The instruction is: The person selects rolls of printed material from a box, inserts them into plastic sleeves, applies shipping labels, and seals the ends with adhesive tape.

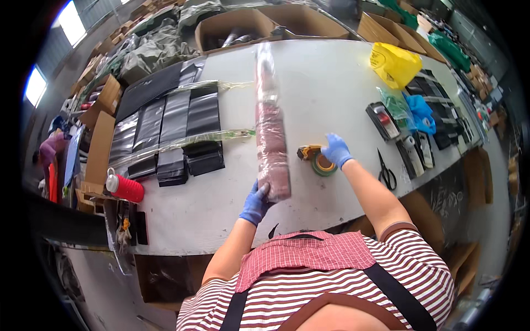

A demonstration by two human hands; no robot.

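Left hand: the left hand (256, 202), in a blue glove, grips the near end of a long roll (271, 142); the fingers curl around the roll's lower left edge, thumb on top, closed on it.
Right hand: the right hand (335, 150), also in a blue glove, rests on a tape dispenser (316, 159); the fingers are bent down over its far side and lie close together, touching the tape ring. Whether they squeeze it or only rest on it cannot be told.
Roll: a long, dark reddish bundle wrapped in clear plastic, lying on the white table (331, 83) and running from the left hand away toward the far edge.
Tape dispenser: just right of the roll's near end, flat on the table, with a greenish ring of tape.
Scissors: the black scissors (386, 172) lie near the table's front edge, right of the right forearm.
Black bags: stacks of black bags (176, 129) lie in rows left of the roll, with clear strips across them.
Red bottle: a red bottle (126, 187) lies at the left front corner.
Yellow bag: a yellow bag (395, 63) sits at the far right of the table.
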